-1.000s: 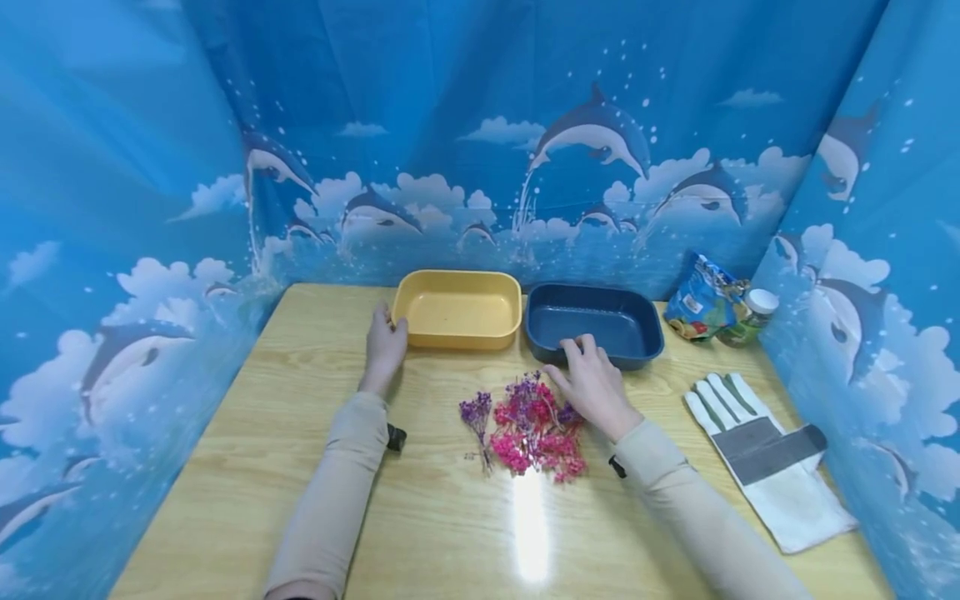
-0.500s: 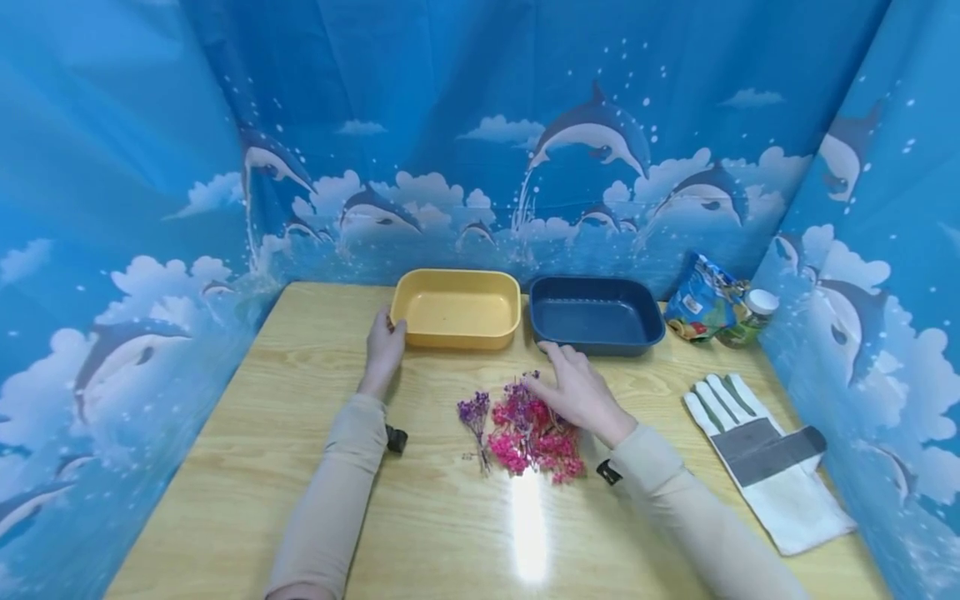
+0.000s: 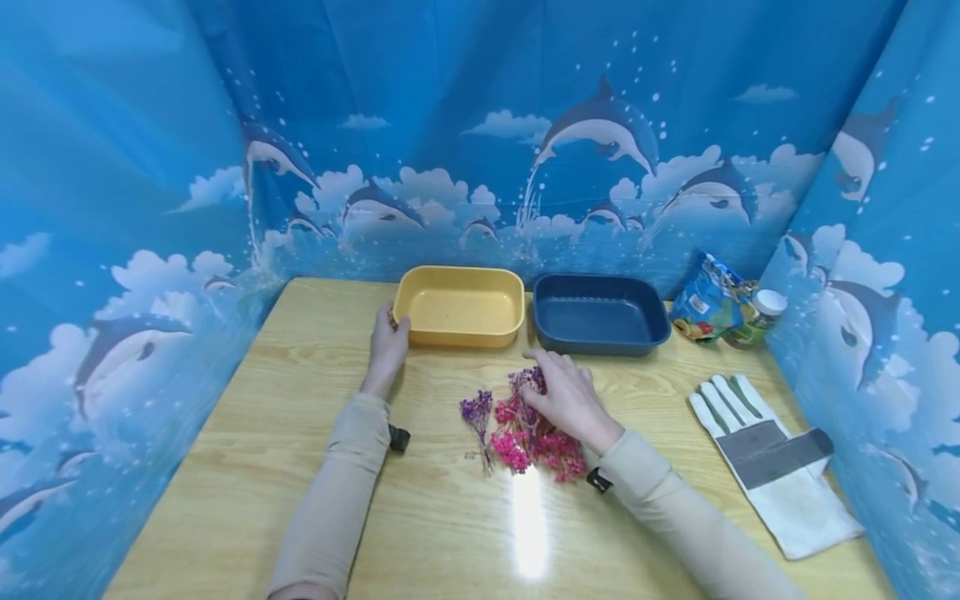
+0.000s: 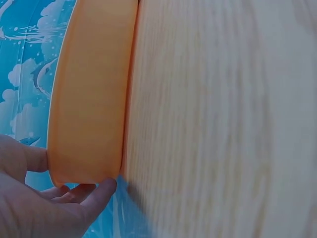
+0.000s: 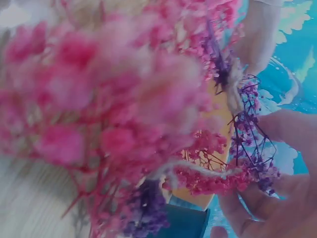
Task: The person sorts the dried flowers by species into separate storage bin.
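My left hand [image 3: 387, 346] holds the left end of a yellow plastic tub [image 3: 460, 340]; in the left wrist view its fingers [image 4: 99, 198] lie around the tub's end, from rim to base. A heap of dried flowers, pink [image 3: 512, 450] and purple [image 3: 525, 381], lies on the table. Over its upper right part is my right hand [image 3: 570, 400]. In the right wrist view, purple flowers [image 5: 252, 144] sit between its parted thumb and fingers, with no firm grip showing. A small separate purple sprig [image 3: 477, 412] lies left of the heap.
A dark blue tub [image 3: 600, 346] stands right of the yellow one. Further right are a blue snack bag [image 3: 705, 304] and a white-lidded jar [image 3: 765, 310]. A work glove [image 3: 772, 467] lies at the table's right side. Dolphin-print curtains enclose the back and sides.
My right hand has left the front of the blue tub and moved left and down to the flower heap. The blue tub shifted slightly back and right. My left hand stays at the yellow tub.
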`<state>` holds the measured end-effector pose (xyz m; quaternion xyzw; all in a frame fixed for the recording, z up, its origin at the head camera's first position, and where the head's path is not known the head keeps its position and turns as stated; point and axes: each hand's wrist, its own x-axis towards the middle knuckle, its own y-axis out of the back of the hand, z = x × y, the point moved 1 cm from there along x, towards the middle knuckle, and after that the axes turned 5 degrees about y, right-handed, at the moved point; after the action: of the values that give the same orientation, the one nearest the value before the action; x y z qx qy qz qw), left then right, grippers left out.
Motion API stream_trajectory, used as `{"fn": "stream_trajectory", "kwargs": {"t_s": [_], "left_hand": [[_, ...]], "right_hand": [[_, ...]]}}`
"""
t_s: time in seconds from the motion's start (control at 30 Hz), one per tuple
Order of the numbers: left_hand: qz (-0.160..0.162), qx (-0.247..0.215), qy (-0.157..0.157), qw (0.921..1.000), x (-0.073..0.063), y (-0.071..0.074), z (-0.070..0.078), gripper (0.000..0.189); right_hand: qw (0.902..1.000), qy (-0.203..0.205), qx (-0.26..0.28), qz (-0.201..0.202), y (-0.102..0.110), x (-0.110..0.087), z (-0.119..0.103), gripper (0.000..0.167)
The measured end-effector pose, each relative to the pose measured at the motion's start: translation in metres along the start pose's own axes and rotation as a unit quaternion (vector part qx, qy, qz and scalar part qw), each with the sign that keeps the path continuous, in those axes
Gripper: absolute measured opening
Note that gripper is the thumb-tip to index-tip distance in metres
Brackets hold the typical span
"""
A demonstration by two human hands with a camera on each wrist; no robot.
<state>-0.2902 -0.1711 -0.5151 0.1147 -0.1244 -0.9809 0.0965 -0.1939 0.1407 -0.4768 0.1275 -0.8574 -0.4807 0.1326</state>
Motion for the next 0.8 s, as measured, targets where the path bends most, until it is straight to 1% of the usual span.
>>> {"fn": "stream_trajectory", "kwargs": {"t_s": [0.1,0.17,0.27,0.37,0.43,0.53,0.63,0.73,0.8], "left_hand": [[0.003,-0.002,-0.005,1.0,0.0,0.0,0.0,0.06],[0.004,-0.001,-0.008,1.0,0.0,0.0,0.0,0.06],[0.005,0.0,-0.007,1.0,0.0,0.0,-0.001,0.059],[0.005,0.003,-0.002,1.0,0.001,0.001,-0.001,0.06],[0.004,0.005,0.002,1.0,0.001,0.001,0.0,0.06],[0.005,0.007,0.005,1.0,0.002,0.0,0.0,0.06],[0.005,0.007,0.007,0.9999,0.002,0.001,0.0,0.06],[0.003,0.007,0.01,0.9999,0.002,0.001,-0.001,0.061],[0.0,0.009,0.011,0.9999,0.002,0.001,-0.001,0.061]], "right_hand": [[0.9988,0.016,0.041,0.019,0.004,0.0,-0.004,0.059],[0.9969,0.039,0.063,0.028,0.007,-0.001,-0.006,0.053],[0.9928,0.089,0.072,0.034,0.009,-0.002,-0.009,0.039],[0.9882,0.132,0.071,0.032,0.011,-0.006,-0.012,0.031],[0.9865,0.147,0.069,0.02,0.013,-0.01,-0.014,0.032],[0.9855,0.16,0.056,-0.009,0.016,-0.017,-0.018,0.04],[0.9841,0.17,0.025,-0.045,0.017,-0.024,-0.02,0.044],[0.9803,0.186,0.0,-0.066,0.017,-0.028,-0.02,0.045],[0.9773,0.2,-0.014,-0.069,0.018,-0.03,-0.02,0.041]]}}
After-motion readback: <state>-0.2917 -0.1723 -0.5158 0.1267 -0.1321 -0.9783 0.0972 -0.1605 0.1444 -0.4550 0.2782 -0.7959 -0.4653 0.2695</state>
